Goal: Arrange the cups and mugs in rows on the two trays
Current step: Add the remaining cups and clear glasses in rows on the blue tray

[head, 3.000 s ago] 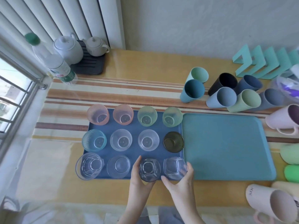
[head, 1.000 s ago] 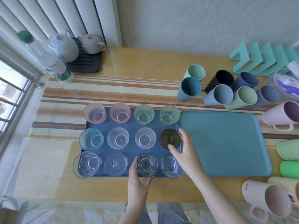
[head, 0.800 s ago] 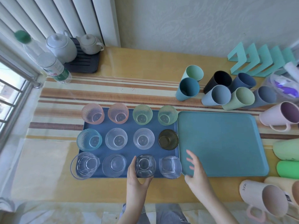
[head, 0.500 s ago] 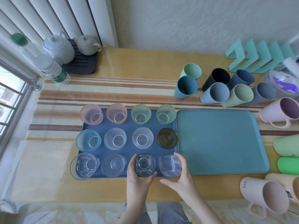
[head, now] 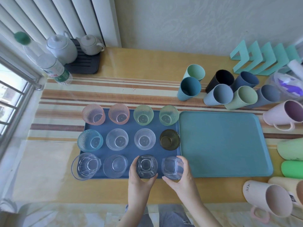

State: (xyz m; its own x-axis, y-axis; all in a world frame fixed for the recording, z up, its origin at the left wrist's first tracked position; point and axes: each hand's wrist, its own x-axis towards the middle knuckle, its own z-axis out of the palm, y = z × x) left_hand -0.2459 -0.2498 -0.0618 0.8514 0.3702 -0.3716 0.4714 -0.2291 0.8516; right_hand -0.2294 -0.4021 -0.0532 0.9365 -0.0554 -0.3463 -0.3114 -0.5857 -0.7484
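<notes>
Teal tray overlaps striped cloth on yellow table by window.

Two square clear glasses in the dark blue tray's near row are gripped: the smoky square glass by the left hand, the clear square glass by the right hand.

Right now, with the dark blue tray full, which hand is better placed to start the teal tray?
Probably the right hand: it sits beside the teal tray, and the loose cups lie on that side; the left hand is farther off.
</notes>
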